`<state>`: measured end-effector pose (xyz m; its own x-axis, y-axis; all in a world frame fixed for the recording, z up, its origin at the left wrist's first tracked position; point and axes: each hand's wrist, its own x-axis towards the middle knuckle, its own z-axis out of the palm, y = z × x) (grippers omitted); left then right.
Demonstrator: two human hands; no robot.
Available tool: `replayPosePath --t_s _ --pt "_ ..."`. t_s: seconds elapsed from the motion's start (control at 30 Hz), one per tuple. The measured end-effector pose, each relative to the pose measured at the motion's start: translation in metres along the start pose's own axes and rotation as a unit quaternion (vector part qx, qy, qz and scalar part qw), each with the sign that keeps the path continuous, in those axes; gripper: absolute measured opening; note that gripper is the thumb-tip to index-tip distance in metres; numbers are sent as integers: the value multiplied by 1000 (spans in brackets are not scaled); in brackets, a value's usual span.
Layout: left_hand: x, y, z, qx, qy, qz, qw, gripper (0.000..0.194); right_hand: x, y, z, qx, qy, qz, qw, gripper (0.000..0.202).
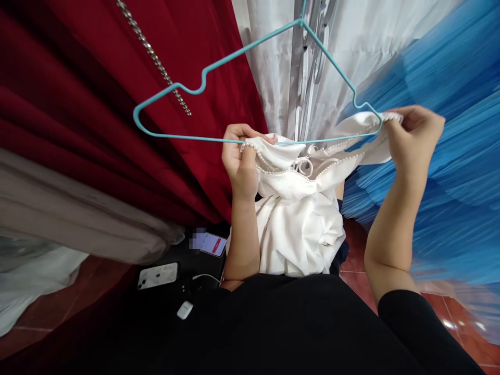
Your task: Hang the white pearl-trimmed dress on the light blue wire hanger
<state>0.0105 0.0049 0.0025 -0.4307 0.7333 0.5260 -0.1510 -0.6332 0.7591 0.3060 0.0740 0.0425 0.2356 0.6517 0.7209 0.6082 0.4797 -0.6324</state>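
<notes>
A white dress [300, 229] with pearl-beaded edges lies gathered in the lap, its neckline stretched between both hands. My left hand [242, 161] pinches one beaded edge near the middle of the view, right at the lower bar of a light-blue hanger [253, 48]. My right hand [417, 135] grips the other beaded strap out to the right. The hanger's right end sits inside that strap, while its left end sticks out bare to the left of my left hand. White laces or loops show inside the neckline.
Red fabric [211, 104] hangs at the left, with a beaded strand [156, 57] before it. Blue tulle [461, 156] hangs at the right. White curtains [269, 62] hang behind. Two phones [158, 276] and a small white case [185, 310] lie on a black surface at lower left.
</notes>
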Motion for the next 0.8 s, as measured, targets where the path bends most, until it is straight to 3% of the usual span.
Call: replayPosePath --t_s 0.07,0.13,0.17,0.23,0.33,0.4,0.5,0.67,0.73,0.8 --pt "-1 -2 3 1 -3 -3 1000 13 -15 1 -13 -28 -119 0 992 18" --pt "-2 -5 6 -4 -6 4 1000 12 -30 -10 -21 -37 -275 -41 960 25" --pt "-2 -7 7 -10 -9 11 1000 11 -36 -20 -21 -27 -326 -76 942 29" --pt "-2 -9 7 -25 -17 29 999 10 -46 -43 -15 16 -362 -143 921 31" --pt "-1 -12 6 -43 -35 49 997 9 -54 -70 10 71 -272 -203 938 31" --pt "0 -12 5 -48 -47 55 996 8 -57 -76 29 87 -219 -199 951 35" --pt "-1 -13 4 -67 -65 63 994 6 -63 -73 48 104 -199 -166 960 28" --pt "-5 -23 -7 -62 -84 43 994 21 -69 -63 47 131 -131 -156 970 14" --pt "-4 -30 -23 -15 -44 53 997 28 -68 -61 43 131 -121 -163 970 13" --pt "-1 -36 -45 50 10 44 998 23 -67 -59 40 128 -123 -168 970 12"
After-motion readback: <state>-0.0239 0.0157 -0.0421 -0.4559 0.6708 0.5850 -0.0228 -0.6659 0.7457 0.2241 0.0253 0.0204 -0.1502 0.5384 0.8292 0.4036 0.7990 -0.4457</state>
